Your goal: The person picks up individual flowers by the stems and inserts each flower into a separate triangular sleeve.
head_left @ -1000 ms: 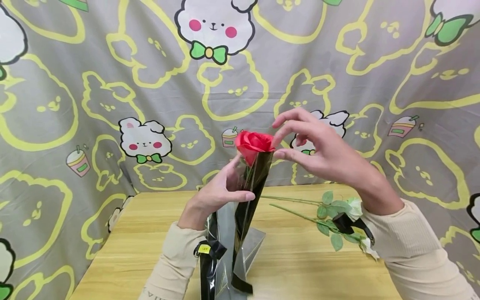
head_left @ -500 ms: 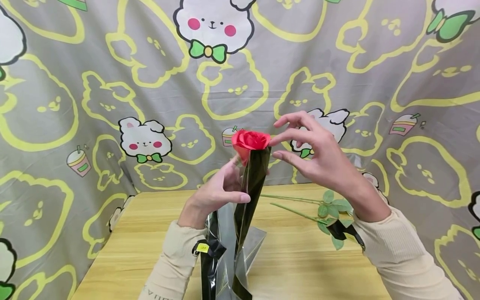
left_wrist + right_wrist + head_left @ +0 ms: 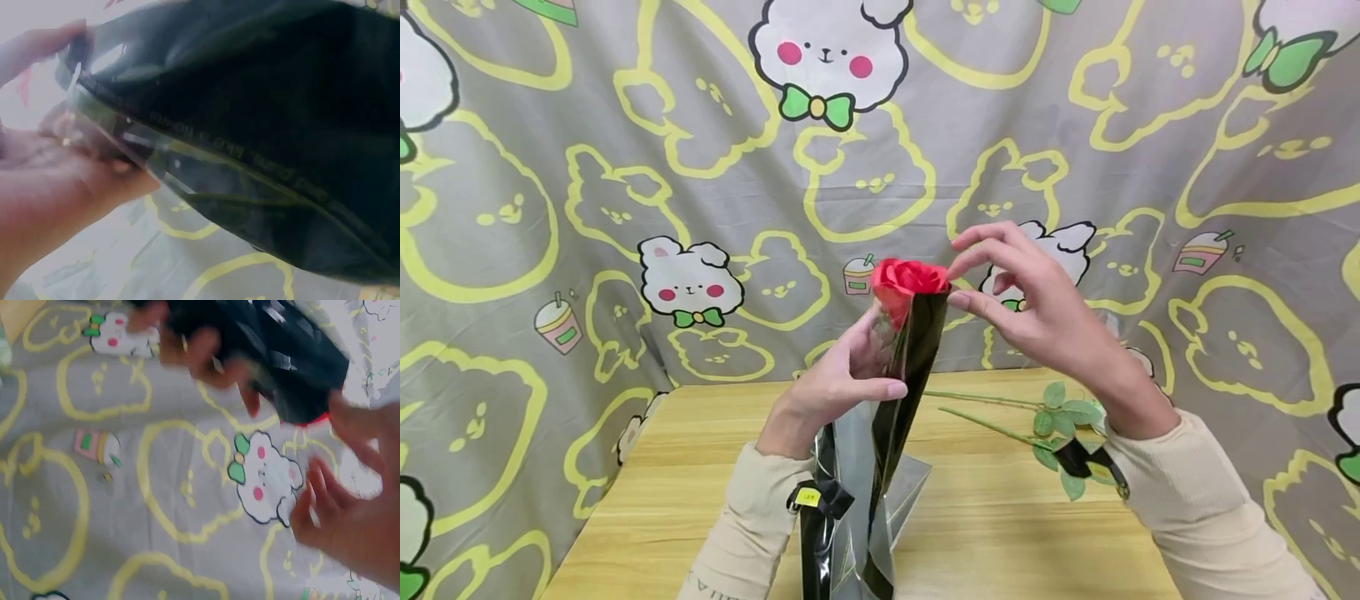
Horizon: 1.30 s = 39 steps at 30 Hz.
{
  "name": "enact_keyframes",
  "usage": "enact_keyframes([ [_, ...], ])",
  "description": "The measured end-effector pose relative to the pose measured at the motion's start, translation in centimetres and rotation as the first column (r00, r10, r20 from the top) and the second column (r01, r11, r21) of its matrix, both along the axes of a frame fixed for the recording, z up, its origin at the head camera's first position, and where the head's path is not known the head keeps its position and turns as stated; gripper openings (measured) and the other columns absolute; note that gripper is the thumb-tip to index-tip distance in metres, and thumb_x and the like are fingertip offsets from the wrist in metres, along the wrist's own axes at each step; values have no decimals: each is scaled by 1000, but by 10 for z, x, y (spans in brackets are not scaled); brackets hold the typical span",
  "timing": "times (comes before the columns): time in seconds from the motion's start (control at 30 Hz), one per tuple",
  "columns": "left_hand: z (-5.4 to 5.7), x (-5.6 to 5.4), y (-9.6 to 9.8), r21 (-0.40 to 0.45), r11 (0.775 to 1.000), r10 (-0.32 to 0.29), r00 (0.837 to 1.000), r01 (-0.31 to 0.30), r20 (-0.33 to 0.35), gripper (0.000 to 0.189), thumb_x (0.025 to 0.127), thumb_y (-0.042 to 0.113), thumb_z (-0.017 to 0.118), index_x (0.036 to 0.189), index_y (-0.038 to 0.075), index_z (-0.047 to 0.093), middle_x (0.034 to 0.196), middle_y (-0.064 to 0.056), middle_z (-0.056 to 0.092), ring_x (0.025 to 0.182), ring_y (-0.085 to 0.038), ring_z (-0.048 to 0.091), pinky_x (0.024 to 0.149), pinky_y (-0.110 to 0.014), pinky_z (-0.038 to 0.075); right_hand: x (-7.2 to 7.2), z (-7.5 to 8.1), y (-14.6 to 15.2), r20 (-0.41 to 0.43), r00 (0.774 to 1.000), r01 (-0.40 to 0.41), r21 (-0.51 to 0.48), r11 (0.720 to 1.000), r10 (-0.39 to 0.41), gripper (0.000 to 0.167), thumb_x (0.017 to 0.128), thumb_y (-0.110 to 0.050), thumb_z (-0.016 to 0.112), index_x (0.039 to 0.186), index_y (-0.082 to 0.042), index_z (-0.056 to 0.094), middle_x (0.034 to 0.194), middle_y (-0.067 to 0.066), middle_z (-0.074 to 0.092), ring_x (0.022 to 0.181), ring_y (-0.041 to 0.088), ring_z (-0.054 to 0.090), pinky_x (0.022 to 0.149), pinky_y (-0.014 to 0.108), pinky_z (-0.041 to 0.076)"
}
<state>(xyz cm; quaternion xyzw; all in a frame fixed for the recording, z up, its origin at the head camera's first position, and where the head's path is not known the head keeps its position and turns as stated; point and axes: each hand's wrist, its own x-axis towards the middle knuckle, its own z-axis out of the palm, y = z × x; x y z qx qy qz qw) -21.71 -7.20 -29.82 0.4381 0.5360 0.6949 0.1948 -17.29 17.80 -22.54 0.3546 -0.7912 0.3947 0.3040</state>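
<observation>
A red rose stands slightly tilted in a narrow black flower sleeve with a clear side. My left hand grips the upper sleeve from the left, its thumb across the front and its fingers behind. My right hand pinches the sleeve's top edge beside the petals between thumb and index finger, the other fingers raised. In the left wrist view the sleeve fills much of the picture and shows faint printed lettering. The right wrist view is blurred; a sliver of red shows at the sleeve's mouth.
More sleeves, grey and black, lie on the wooden table below my left hand. Flower stems with green leaves lie at the right, partly behind my right wrist. A patterned curtain hangs behind the table.
The rose and sleeve swayed slightly left, then back right. The sleeve's edge now stands higher around the petals, and my right fingertips have closed on it.
</observation>
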Motion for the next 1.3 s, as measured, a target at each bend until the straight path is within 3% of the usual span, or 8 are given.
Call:
enact_keyframes([
  [0.1, 2, 2, 6, 1, 991, 134, 991, -134, 20, 106, 90, 4, 77, 165, 28, 6, 162, -13, 37, 137, -24, 49, 104, -33, 47, 7, -15, -9, 55, 996, 83, -147, 986, -75, 13, 88, -2, 81, 97, -6, 72, 115, -2, 62, 105, 12, 55, 73, 23, 48],
  [0.23, 2, 5, 15, 4, 949, 316, 948, -317, -44, 106, 89, -4, 73, 165, 29, 7, 163, -2, 35, 146, -16, 39, 111, -35, 41, 12, -31, -23, 123, 988, 123, -248, 961, -95, 10, 89, -8, 82, 93, -6, 73, 110, 0, 61, 100, 13, 56, 71, 22, 50],
  [0.43, -1, 11, 19, -13, 903, 417, 885, -429, -206, 105, 88, -1, 76, 165, 28, 9, 161, -5, 38, 144, -20, 41, 106, -38, 43, 9, -41, -31, 214, 970, 167, -266, 950, -110, 10, 95, -17, 77, 94, -8, 72, 91, 1, 66, 79, 16, 61, 63, 23, 54],
  [0.57, -4, 14, 13, -48, 894, 438, 891, -446, -118, 80, 101, 12, 65, 164, 29, 19, 164, -1, 32, 144, -18, 37, 106, -36, 41, 8, -45, -28, 262, 964, 131, -319, 939, -45, 11, 99, -15, 71, 95, -4, 69, 87, 7, 67, 75, 19, 64, 62, 27, 57],
  [0.67, -6, 14, 10, -22, 884, 468, 883, -467, 35, 43, 110, 18, 50, 152, 19, 41, 138, -7, 54, 121, -19, 54, 92, -34, 49, 7, -47, -26, 274, 962, 102, -354, 930, -1, 11, 100, -12, 68, 97, -1, 67, 88, 11, 65, 76, 20, 66, 63, 30, 59],
  [0.83, -8, 12, 14, 48, 804, 585, 802, -593, 118, 6, 108, 9, 52, 108, 4, 56, 94, -6, 60, 87, -16, 59, 73, -30, 56, 7, -51, -22, 266, 964, 101, -388, 916, 7, 9, 99, -7, 68, 98, 1, 67, 90, 11, 64, 76, 19, 67, 64, 32, 60],
  [1.0, -4, 13, 15, 122, 708, 693, 717, -696, 70, 5, 101, 3, 63, 100, -1, 64, 104, -7, 70, 95, -18, 65, 76, -34, 59, 4, -53, -23, 238, 971, 123, -402, 908, -26, 8, 98, -6, 69, 97, 2, 68, 90, 10, 65, 77, 19, 66, 66, 29, 60],
  [1.3, 15, 15, 16, 204, 616, 780, 626, -761, -16, 14, 97, 2, 69, 98, -12, 67, 108, -13, 70, 91, -20, 66, 75, -34, 59, 0, -41, -22, 164, 985, 127, -431, 893, -60, 7, 98, -4, 68, 97, 3, 69, 90, 13, 65, 74, 18, 66, 67, 26, 58],
])
